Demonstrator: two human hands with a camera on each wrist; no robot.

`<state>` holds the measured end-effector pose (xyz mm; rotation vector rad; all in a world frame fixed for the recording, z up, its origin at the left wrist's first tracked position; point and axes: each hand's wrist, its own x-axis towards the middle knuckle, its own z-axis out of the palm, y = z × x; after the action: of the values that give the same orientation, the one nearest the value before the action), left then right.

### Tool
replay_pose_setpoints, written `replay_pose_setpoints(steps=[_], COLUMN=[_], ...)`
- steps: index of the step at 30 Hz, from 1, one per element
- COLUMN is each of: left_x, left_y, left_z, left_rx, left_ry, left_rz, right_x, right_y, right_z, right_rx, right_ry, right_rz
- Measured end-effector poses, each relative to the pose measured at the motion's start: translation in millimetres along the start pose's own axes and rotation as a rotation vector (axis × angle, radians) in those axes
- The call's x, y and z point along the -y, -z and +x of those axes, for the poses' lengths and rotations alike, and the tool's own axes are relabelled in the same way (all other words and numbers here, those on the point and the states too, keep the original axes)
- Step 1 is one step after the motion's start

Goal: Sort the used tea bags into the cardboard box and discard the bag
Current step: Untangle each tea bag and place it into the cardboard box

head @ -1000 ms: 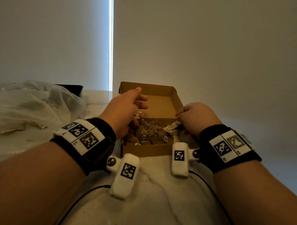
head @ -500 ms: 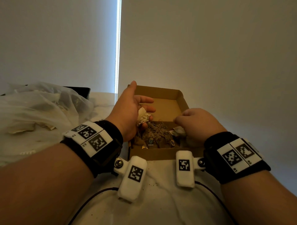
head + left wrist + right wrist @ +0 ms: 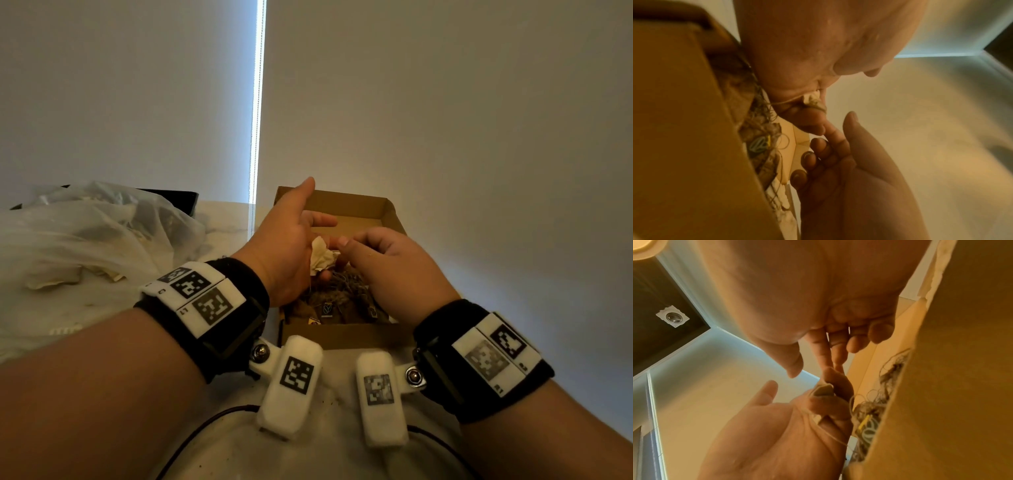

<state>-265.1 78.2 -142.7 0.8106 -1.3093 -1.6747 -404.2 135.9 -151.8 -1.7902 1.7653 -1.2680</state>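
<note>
An open cardboard box (image 3: 349, 205) stands ahead against the wall, with a tangle of brown used tea bags (image 3: 337, 294) and strings in its near half. Above it my left hand (image 3: 291, 240) curls its fingers round a crumpled pale tea bag (image 3: 322, 257), thumb stuck out. In the right wrist view its string trails over the left hand (image 3: 777, 426) below the tea bag (image 3: 822, 391). My right hand (image 3: 383, 267) is close beside it. There the right hand's index fingertip (image 3: 830, 365) reaches the tea bag, its thumb held apart and holding nothing.
A crumpled clear plastic bag (image 3: 85, 233) lies on the pale table at the left, in front of a dark object (image 3: 171, 200). The wall runs close behind and right of the box. Thin black cables (image 3: 205, 421) cross the table near me.
My left hand has lifted the pale tea bag up over the box. My right hand has left the box's right side and moved left and up to meet it.
</note>
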Motion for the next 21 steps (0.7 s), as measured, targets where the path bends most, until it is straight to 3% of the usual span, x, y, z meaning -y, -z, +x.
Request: replay_pose_setpoints(steps=[10,16,21], left_x=[0.6,1.8,2.1], left_y=[-4.9,-4.5,-2.0], left_z=[-1.6,-1.7,-3.3], left_rx=[0.093,0.132,0.167], left_ry=[-0.032,-0.018,-0.054], left_rz=[0.060,-0.003,0.140], right_x=[-5.5,-8.3,-14.2], right_y=[-3.1,-4.2,-5.8], right_z=[1.3,3.3,7.1], right_rx=[0.134,0.019,-0.092], right_ry=[-0.112,-0.044,-0.038], right_rz=[0.157,0.235,0.271])
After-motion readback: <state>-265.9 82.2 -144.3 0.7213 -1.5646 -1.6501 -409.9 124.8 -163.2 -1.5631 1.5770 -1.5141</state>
